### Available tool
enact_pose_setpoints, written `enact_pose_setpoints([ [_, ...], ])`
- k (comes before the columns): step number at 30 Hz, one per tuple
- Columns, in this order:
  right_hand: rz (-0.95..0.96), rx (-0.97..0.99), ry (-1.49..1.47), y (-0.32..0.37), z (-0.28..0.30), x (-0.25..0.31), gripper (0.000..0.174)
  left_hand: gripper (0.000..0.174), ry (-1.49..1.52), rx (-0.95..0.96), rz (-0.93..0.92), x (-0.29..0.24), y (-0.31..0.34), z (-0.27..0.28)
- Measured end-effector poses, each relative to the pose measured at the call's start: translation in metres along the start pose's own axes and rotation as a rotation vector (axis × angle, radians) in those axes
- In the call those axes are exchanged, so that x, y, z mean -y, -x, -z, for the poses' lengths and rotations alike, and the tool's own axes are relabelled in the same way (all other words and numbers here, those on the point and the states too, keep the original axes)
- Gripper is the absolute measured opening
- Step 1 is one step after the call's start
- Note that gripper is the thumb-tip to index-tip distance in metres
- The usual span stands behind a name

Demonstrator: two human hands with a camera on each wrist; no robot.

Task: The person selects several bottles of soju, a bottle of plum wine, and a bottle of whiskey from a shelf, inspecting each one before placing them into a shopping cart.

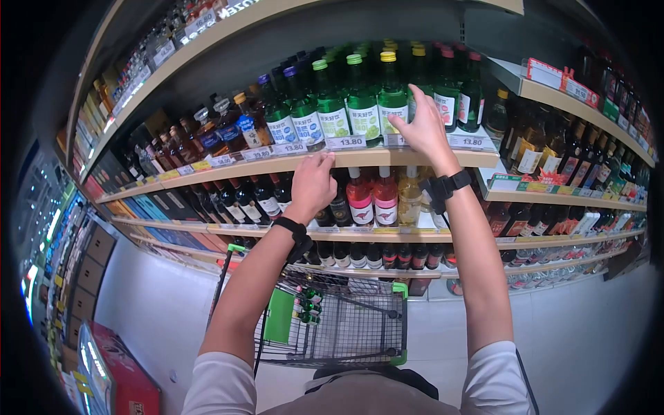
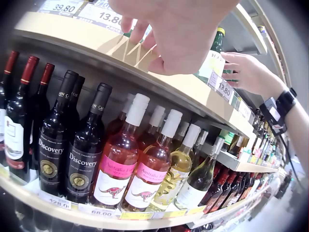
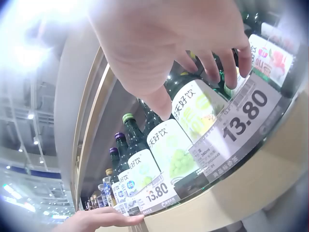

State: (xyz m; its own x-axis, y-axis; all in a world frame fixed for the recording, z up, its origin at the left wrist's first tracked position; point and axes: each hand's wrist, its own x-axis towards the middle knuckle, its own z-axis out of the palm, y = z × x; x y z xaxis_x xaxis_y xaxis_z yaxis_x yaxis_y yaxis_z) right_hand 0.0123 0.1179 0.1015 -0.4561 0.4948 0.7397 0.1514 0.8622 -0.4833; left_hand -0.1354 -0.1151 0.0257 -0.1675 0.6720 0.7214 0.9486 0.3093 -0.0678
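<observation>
Green bottles with white labels stand along an upper shelf (image 1: pixel 249 158). My right hand (image 1: pixel 423 131) is at a yellow-capped bottle (image 1: pixel 392 97), thumb in front of its label and fingers spread on its right side. The right wrist view shows a gap between the thumb and fingers of this hand (image 3: pixel 178 53), over the bottle's label (image 3: pixel 195 106); contact is hard to tell. My left hand (image 1: pixel 315 185) rests on the shelf's front edge, below the price tags, holding nothing. Seen from the left wrist, its fingers (image 2: pixel 140 34) lie at that edge.
Wine bottles (image 2: pixel 113 166) fill the shelf below, pink ones beneath my hands. A cart (image 1: pixel 346 321) with a green-edged frame stands in front of me, several small bottles (image 1: pixel 309 306) inside. More bottle shelves (image 1: pixel 581 190) continue right. A red box (image 1: pixel 124 373) is at lower left.
</observation>
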Motion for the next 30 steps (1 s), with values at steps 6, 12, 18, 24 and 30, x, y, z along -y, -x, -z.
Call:
enact_pose_setpoints([
  [6,-0.135,0.108,0.037,-0.012,-0.025,0.003,0.089,0.053,-0.056,0.074,0.003,-0.001,-0.001,-0.001],
  [12,-0.122,0.055,0.014,-0.015,-0.031,0.001,0.086,0.053,-0.075,0.077,0.017,-0.003,0.0,-0.003],
  [18,-0.06,-0.07,-0.142,-0.011,-0.019,0.007,0.079,0.047,-0.11,0.061,0.014,-0.004,0.0,-0.004],
  [24,0.019,-0.256,-0.289,-0.009,0.024,0.038,0.079,0.046,-0.091,0.074,0.014,-0.003,0.001,-0.003],
  [30,0.051,-0.097,-0.479,0.022,0.052,0.052,0.082,0.051,-0.137,0.09,0.098,-0.011,0.004,-0.011],
])
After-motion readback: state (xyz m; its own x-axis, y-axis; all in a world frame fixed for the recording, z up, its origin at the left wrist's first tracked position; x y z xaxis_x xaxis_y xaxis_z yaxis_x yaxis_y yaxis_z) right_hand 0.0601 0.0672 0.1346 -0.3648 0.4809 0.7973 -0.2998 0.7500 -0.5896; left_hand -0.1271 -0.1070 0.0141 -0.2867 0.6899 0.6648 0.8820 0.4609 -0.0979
